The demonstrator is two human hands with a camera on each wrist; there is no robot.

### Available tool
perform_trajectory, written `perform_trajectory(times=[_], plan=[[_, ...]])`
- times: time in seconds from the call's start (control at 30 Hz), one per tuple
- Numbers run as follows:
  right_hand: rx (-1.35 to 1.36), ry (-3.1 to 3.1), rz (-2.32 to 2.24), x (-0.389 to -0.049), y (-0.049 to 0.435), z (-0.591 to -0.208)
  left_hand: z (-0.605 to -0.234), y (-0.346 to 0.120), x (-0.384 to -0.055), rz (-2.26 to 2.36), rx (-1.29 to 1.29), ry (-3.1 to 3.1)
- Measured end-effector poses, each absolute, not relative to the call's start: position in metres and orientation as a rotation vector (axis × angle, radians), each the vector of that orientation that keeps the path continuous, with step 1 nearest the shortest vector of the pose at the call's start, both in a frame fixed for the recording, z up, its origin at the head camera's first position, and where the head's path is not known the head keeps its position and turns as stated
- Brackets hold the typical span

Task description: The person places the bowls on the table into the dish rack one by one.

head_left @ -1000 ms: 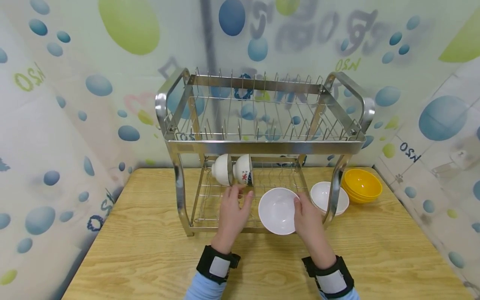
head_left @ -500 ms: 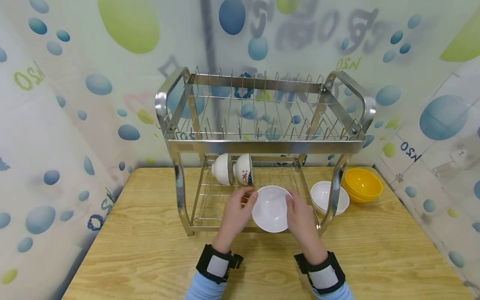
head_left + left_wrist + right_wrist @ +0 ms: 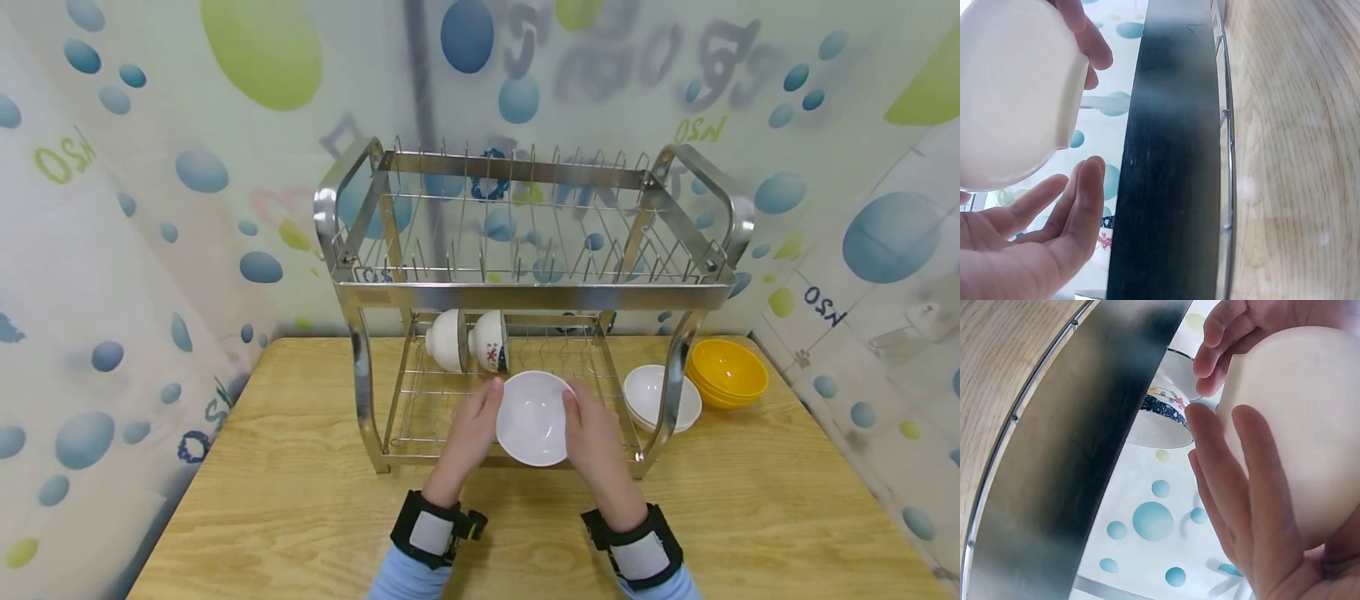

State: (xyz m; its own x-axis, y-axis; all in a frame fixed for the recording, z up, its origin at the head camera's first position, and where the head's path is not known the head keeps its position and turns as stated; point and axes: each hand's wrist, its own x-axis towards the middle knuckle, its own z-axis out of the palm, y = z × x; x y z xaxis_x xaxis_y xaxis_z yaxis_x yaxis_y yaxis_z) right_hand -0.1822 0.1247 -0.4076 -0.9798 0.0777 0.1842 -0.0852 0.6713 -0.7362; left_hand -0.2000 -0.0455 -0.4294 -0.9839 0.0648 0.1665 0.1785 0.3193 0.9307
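A white bowl (image 3: pixel 533 419) is held tilted in front of the rack's lower shelf, its hollow facing the head camera. My right hand (image 3: pixel 596 437) grips its right side, thumb on the rim and fingers (image 3: pixel 1266 469) spread along the outside. On the other side is my left hand (image 3: pixel 468 427), its thumb right at the rim. In the left wrist view, the left fingers (image 3: pixel 1085 200) are loosely bent, with a gap to the bowl's underside. Behind, a plain-looking bowl (image 3: pixel 447 340) and a flower-patterned bowl (image 3: pixel 489 342) stand on edge on the lower shelf.
The two-tier metal dish rack (image 3: pixel 532 297) stands on a wooden table (image 3: pixel 285 517), its upper tier lined with upright wires. Right of it sit white bowls (image 3: pixel 651 392) and stacked yellow bowls (image 3: pixel 727 371). A patterned curtain (image 3: pixel 225 233) hangs behind.
The white bowl has moved left in my right hand, toward the middle of the rack. My left hand has come from near the patterned bowl to the white bowl's left rim.
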Motion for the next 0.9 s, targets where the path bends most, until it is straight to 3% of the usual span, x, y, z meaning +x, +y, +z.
perform_trajectory(times=[0.53,0.9], plan=[[0.038,-2.687,1.235,-0.184,0.123,-0.41,-0.434,-0.06,-0.204,-2.415,-0.293,-2.401],[0.036,-2.732,1.222,-0.184,0.122,-0.412,-0.436,-0.062,-0.206,-2.46,-0.292,-2.422]])
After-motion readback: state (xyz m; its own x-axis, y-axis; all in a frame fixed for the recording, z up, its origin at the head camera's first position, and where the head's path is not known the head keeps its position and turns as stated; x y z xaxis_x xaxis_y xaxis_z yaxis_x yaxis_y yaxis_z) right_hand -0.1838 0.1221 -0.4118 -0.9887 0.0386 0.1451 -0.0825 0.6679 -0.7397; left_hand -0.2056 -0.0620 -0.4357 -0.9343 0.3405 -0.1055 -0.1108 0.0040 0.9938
